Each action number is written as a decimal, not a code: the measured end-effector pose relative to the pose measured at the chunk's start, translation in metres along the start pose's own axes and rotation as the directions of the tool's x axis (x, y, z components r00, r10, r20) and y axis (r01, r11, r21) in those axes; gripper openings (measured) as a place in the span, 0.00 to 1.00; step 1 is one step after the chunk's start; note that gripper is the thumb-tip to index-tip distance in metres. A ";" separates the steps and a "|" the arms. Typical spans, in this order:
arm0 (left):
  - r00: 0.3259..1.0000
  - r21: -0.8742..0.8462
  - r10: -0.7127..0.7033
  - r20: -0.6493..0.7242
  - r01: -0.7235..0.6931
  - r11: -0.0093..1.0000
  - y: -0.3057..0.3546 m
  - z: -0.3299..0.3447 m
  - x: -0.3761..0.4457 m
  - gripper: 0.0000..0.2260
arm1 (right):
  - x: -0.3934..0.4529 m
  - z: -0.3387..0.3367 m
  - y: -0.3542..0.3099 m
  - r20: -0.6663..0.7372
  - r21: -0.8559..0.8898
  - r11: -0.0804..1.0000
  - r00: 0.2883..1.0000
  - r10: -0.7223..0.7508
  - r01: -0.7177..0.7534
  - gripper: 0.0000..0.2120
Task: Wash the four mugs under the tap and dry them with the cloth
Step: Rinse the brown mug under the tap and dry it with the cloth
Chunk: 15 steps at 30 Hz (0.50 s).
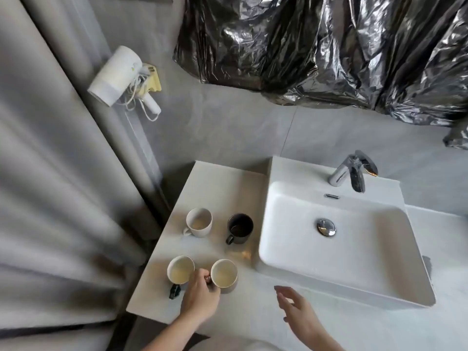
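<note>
Crinkled silver plastic sheeting (pixel 329 51) covers the upper wall. A grey curtain (pixel 50 173) hangs at left. White basin (pixel 379 279) sits on the pale counter (pixel 215 183), its plug (pixel 326 227) down and the chrome tap (pixel 353 173) at its back rim. A white hair dryer (pixel 116 76) hangs on the wall.

Four mugs stand left of the basin: white mug (pixel 199 222) and black mug (pixel 239 228) behind, cream mug (pixel 180 269) and gold-rimmed mug (pixel 224 275) in front. Left hand (pixel 201 297) grips the gold-rimmed mug's handle. Right hand (pixel 297 311) hovers beside it, fingers relaxed, holding nothing.
</note>
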<state>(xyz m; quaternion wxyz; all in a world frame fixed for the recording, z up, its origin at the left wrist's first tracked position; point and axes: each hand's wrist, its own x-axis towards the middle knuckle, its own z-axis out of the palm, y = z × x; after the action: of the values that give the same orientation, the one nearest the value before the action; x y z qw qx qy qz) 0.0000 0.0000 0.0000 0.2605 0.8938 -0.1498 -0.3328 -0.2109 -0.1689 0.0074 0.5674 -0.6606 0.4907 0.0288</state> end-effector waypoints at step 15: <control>0.991 -0.282 0.023 0.135 0.016 0.959 -0.013 0.020 -0.014 0.16 | -0.017 -0.001 0.012 0.032 -0.017 1.000 0.999 0.017 -0.016 0.10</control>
<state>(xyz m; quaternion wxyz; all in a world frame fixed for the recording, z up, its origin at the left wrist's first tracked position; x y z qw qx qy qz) -0.0230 0.0096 -0.0129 0.3751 0.8224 -0.1199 -0.4106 -0.2281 -0.1577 0.0095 0.5694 -0.6607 0.4868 0.0481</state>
